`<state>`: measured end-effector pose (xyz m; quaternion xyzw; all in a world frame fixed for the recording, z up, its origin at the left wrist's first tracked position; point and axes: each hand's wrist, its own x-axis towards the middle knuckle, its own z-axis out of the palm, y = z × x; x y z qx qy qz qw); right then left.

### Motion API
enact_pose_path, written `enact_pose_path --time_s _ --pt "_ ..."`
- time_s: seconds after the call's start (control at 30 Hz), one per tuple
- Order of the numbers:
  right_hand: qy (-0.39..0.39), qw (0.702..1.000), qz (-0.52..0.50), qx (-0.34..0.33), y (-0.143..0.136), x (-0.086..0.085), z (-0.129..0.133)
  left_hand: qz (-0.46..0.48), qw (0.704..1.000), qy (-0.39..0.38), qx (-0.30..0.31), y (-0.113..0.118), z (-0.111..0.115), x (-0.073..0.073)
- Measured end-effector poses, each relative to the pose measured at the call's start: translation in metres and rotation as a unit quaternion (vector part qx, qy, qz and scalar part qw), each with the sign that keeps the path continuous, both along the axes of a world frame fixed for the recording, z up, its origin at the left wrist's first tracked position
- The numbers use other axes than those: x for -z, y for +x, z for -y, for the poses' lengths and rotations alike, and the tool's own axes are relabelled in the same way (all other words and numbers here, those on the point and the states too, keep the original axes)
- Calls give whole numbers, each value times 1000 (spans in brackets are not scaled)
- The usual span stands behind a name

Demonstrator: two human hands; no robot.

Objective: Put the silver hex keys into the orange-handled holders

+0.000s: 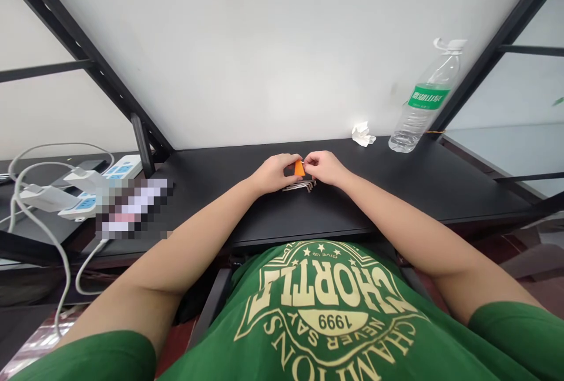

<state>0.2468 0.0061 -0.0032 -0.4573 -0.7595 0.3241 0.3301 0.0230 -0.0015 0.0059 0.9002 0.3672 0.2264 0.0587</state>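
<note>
The smooth black desk [423, 193] runs wide to both sides, its near edge by the green printed shirt [326, 304]. Mid-desk, the left hand [274, 173] has its fingers pinched on an orange, plastic-looking wedge [299, 168], thin L-shaped metal keys [304, 184] just nearer; the right hand's [326, 167] curl beside it — grip unclear.

It's bright in here, a soft, even light that leaves the pale wall [264, 46] greyish-white, while the black tabletop [343, 219] gives back only a dull sheen — yet the floor [33, 348] at lower left glares in white streaks. Toward the edges things stretch: the frame posts [493, 49] splay, the bottle [425, 99] leans. The bent metal rods [309, 186] look soft, and a pixelated patch [136, 207] sits at left
</note>
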Motion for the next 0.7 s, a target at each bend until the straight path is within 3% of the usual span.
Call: enact_pose_path --time_s 0.2,0.33,0.47,0.6,0.7 --pt "-86 994 15 61 8 -1 -9 -60 997 12 -50 -9 -8 4" --pt "-109 986 112 57 23 -8 -14 -59 997 -5 -59 -15 -11 5" --pt "-82 960 267 32 33 -14 -17 -44 997 -11 -58 -15 -12 5" --pt "-3 959 280 41 31 -9 -19 -31 998 -21 -55 -16 -13 5" --pt "49 955 293 -13 23 -6 -12 -18 998 -31 -58 -16 -13 5"
